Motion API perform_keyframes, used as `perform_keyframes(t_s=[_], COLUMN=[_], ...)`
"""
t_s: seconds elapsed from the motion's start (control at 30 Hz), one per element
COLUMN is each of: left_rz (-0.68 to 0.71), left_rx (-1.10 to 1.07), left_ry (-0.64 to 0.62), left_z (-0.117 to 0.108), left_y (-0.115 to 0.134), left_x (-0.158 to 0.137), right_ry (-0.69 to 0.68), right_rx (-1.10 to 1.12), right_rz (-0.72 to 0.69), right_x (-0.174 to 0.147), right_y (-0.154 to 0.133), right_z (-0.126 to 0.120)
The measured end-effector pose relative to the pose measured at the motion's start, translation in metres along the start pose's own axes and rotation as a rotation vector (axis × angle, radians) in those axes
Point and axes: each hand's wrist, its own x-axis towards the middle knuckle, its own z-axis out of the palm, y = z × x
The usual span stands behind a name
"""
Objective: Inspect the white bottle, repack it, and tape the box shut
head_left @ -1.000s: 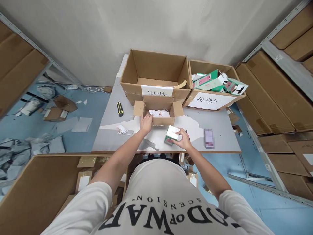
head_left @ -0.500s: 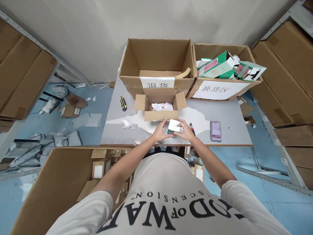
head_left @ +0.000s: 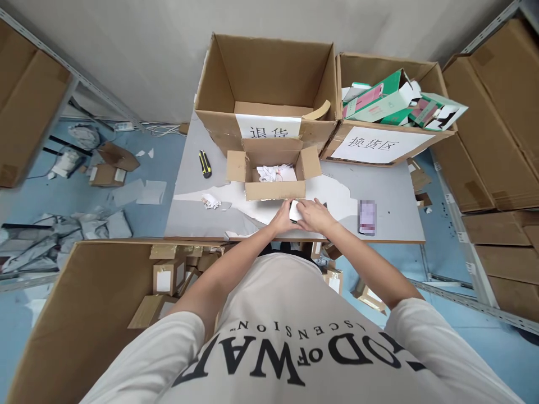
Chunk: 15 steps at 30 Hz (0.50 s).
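Observation:
A small box with a white top (head_left: 295, 211) is between my hands at the near side of the table. My left hand (head_left: 283, 219) is closed around its left side. My right hand (head_left: 312, 215) lies over its right side, fingers bent onto the top, hiding much of it. Just beyond stands an opened cardboard carton (head_left: 275, 191) with its flaps spread and crumpled white paper (head_left: 275, 173) inside. A dark object beside my right hand is mostly covered.
Behind stand a large open carton (head_left: 265, 123) and another carton (head_left: 381, 147) filled with green-and-pink boxes (head_left: 381, 104). A yellow-black utility knife (head_left: 205, 164) and crumpled paper (head_left: 210, 201) lie left, a phone (head_left: 367, 217) right. Below the table edge, a big carton (head_left: 54, 314) holds parcels.
My right hand has moved from the box's side to over its top, covering more of it. The green side of the box has mostly gone from sight. The view has shifted slightly.

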Motion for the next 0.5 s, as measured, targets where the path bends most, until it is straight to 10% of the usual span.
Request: perform_keyframes(t_s=[0.2, 0.37, 0.5], left_rz=[-0.004, 0.012, 0.051], left_rx=[0.003, 0.010, -0.001], left_ry=[0.023, 0.016, -0.001], left_z=[-0.001, -0.001, -0.004], left_y=[-0.001, 0.003, 0.013], left_x=[-0.002, -0.016, -0.017], right_ry=[-0.084, 0.308, 0.551], right_rx=[0.000, 0.462, 0.289], right_rz=[0.047, 0.336, 0.433], right_x=[0.003, 0.017, 0.014], right_y=[0.006, 0.039, 0.037], right_z=[-0.016, 0.005, 0.027])
